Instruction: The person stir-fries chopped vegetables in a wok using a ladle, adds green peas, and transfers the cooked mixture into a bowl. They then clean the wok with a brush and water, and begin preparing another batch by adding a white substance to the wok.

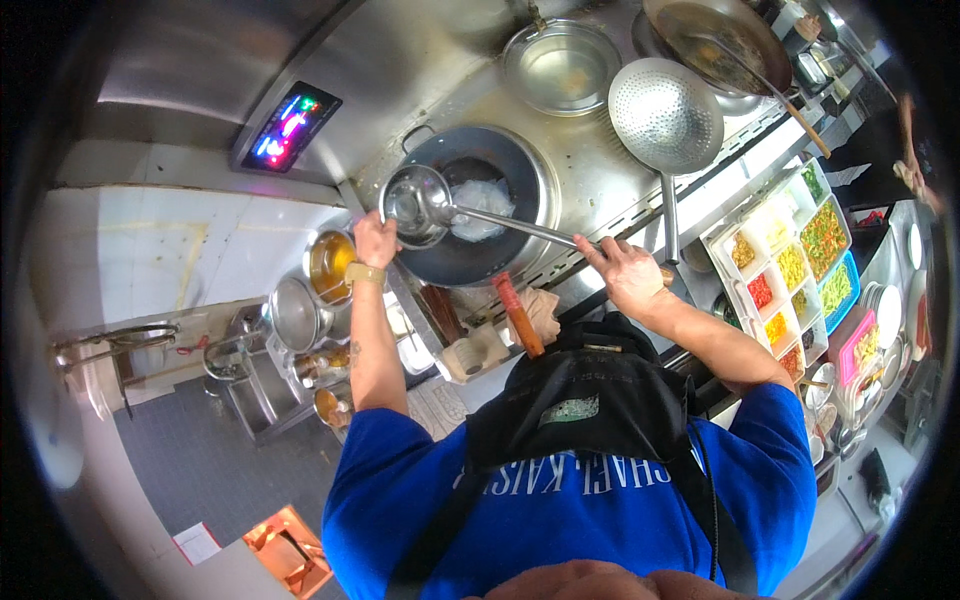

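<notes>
My right hand [631,279] is closed around the long handle of a metal ladle [517,221]. The ladle's round bowl [415,206] hangs over the left side of a dark wok [517,244]. At that bowl's left rim is my left hand [376,238], fingers curled; whether they grip the rim is unclear. A pale, translucent mass [480,206] lies at the bottom of the wok. From the wok's near side juts a wooden handle [519,316] with red wrapping, and a loop handle [417,136] shows at its far side.
Right of the wok, a perforated strainer [666,112] rests beside a pan of liquid [562,69] and a brown wok [750,45]. Divided trays of chopped ingredients [790,266] stand at right. At left are a yellow-liquid container [330,255] and a mesh strainer [295,315].
</notes>
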A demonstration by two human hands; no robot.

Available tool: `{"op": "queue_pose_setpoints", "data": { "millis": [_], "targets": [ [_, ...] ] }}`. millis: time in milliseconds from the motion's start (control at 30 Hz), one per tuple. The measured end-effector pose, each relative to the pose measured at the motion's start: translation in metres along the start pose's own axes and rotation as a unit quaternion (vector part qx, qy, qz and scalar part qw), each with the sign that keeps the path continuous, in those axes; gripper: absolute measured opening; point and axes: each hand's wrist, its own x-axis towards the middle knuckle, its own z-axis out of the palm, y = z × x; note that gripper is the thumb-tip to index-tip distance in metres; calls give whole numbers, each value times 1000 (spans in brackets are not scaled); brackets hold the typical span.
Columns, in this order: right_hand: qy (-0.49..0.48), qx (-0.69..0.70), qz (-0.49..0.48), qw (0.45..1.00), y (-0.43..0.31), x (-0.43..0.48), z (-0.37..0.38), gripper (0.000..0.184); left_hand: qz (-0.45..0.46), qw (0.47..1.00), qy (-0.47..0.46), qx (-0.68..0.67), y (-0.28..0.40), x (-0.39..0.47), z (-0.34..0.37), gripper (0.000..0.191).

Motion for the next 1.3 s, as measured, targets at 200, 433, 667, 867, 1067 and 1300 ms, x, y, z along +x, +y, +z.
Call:
{"op": "queue_pose_setpoints", "data": {
  "millis": [200, 433, 667, 867, 1067, 1300],
  "targets": [
    [-86, -7, 90, 992, 2, -33, -53, 75, 151, 966, 129, 168, 3, 2, 22, 20],
    [-94, 93, 85, 988, -31, -7, -19, 78, 170, 964, 113, 168, 23, -3, 37, 16],
    [-77, 128, 178, 973, -9, -57, -42, 56, 128, 942, 268, 159, 1, -14, 27, 12],
    [-109, 158, 150, 970, -19, -54, -51, 46, -96, 918, 284, -260, -30, -53, 34, 13],
    [-83, 233, 209, 946, -66, -4, 19, 44, -115, 776, 292, -548, -36, -83, 48, 10],
    [127, 219, 303, 919, -102, -45, 73, 43, -111, 746, 218, -619, -10, -107, 48, 13]
  ]
}}
